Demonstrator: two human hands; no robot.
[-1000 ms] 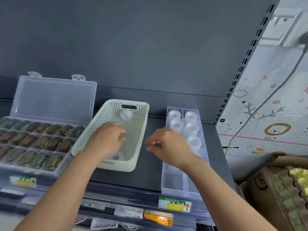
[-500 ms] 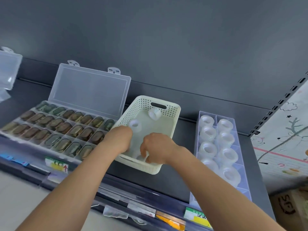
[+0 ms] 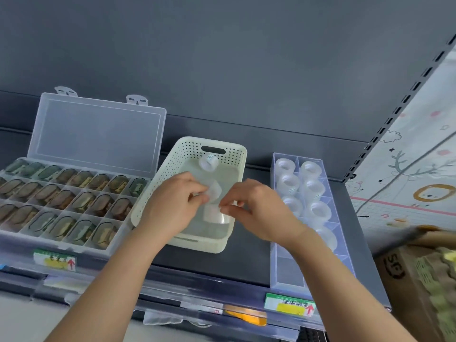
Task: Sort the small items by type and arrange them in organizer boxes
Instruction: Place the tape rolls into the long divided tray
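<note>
A cream perforated basket (image 3: 170,166) sits mid-shelf with a clear tape roll (image 3: 208,162) lying at its far end. Over the basket, my left hand (image 3: 172,206) pinches a clear tape roll (image 3: 215,191) between its fingertips. My right hand (image 3: 256,208) pinches a second clear tape roll (image 3: 214,215) just below the first. To the right stands a clear divided organizer box (image 3: 288,270) with several tape rolls (image 3: 313,169) in its far compartments; the near compartments hold nothing.
An open clear case (image 3: 98,134) with several brownish-green clips (image 3: 81,201) in rows lies left of the basket. Price labels (image 3: 290,304) line the shelf's front edge. A cardboard box (image 3: 404,262) sits at the lower right. The dark back panel rises behind.
Both hands have lifted out of the basket's near end, each holding a tape roll. The view has shifted slightly left to right.
</note>
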